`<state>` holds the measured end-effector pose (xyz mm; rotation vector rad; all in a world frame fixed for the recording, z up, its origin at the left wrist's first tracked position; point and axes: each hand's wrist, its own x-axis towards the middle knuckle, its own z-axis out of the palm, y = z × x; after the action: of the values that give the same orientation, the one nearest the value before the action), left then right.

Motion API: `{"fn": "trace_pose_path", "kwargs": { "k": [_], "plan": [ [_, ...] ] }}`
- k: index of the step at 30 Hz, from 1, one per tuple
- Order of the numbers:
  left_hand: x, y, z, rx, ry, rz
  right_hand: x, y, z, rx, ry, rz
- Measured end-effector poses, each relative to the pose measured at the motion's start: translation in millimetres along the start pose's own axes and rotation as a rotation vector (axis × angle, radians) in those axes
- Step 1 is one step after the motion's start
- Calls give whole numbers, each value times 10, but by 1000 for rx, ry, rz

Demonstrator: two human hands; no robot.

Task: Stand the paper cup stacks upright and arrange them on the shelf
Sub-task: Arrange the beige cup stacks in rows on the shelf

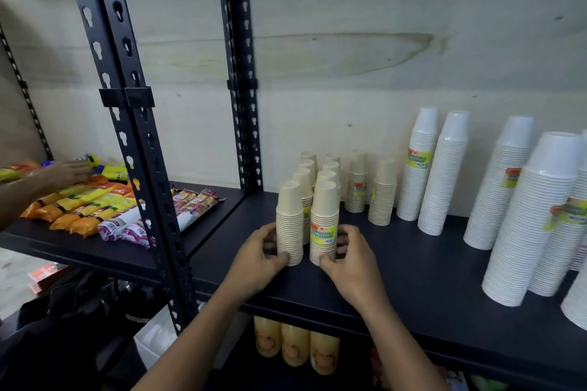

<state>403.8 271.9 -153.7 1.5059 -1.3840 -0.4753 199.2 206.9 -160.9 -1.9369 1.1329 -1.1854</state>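
Left hand (pixel 259 255) grips the front-left cream cup stack (pixel 289 222); right hand (pixel 347 259) grips its labelled neighbour (pixel 323 222), both upright on the dark shelf (pixel 413 263).

Ten stacks of cream paper cups stand upright on the dark shelf (pixel 428 263): eight in two rows of four, beginning with the front left stack (pixel 289 222) and the front right stack (pixel 323 222), and two more set apart, one (pixel 355 182) behind the other (pixel 382 192). At least six stacks of white cups (pixel 443 171) stand to the right; the frame edge cuts off some, so the full count cannot be told. Three yellow bottles (pixel 295 346) show under the shelf. Three hands are in view: the left hand (pixel 257 257), the right hand (pixel 351 260), and another person's hand (pixel 68 171).
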Motion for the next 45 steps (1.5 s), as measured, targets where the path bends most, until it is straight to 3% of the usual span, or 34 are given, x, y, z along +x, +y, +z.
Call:
{"fn": "trace_pose_path", "kwargs": {
  "k": [6, 10, 15, 26, 45],
  "plan": [
    [-2, -15, 135, 181, 148, 32, -9, -5, 10, -12, 31, -3],
    [-27, 0, 177, 232, 158, 82, -21, -14, 5, 23, 31, 3],
    [-77, 10, 127, 206, 119, 125, -22, -16, 28, 14, 35, -4],
    [-95, 54, 262, 275, 284, 57, -37, -39, 50, -26, 38, -20],
    [-184, 131, 215, 291, 317, 27, -34, -132, -68, -93, -14, 66]
  ]
}}
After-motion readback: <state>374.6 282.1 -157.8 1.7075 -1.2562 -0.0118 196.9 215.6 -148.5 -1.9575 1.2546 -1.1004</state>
